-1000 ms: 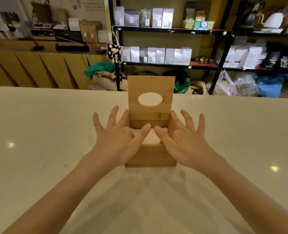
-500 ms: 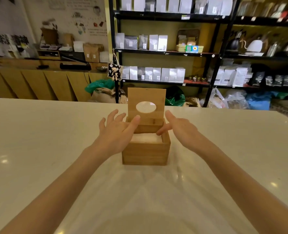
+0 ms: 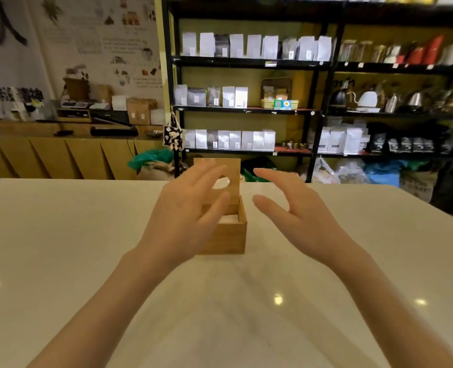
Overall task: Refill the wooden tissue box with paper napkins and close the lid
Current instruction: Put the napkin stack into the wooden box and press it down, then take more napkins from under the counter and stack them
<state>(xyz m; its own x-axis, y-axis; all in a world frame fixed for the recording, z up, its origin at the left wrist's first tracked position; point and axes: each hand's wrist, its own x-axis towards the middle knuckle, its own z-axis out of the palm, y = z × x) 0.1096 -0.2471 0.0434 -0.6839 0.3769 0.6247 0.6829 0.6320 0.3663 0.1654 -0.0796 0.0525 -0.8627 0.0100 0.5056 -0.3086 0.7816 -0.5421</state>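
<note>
A wooden tissue box point(image 3: 229, 239) stands on the pale table point(image 3: 60, 248), with white paper napkins point(image 3: 230, 218) showing inside it. Its lid point(image 3: 233, 168), with an oval hole, stands upright at the back. My left hand point(image 3: 185, 213) hovers open in front of the box and lid, fingers spread, covering the box's left part. My right hand point(image 3: 291, 211) is open to the right of the box, apart from it, holding nothing.
Beyond the table's far edge stand black shelves point(image 3: 315, 110) with white bags and kettles. Plastic bags point(image 3: 350, 171) lie on the floor below. A wooden counter point(image 3: 47, 155) runs along the left wall.
Both hands have lifted off the napkins and risen above the box. My right hand moved out to the right. The view tilted upward.
</note>
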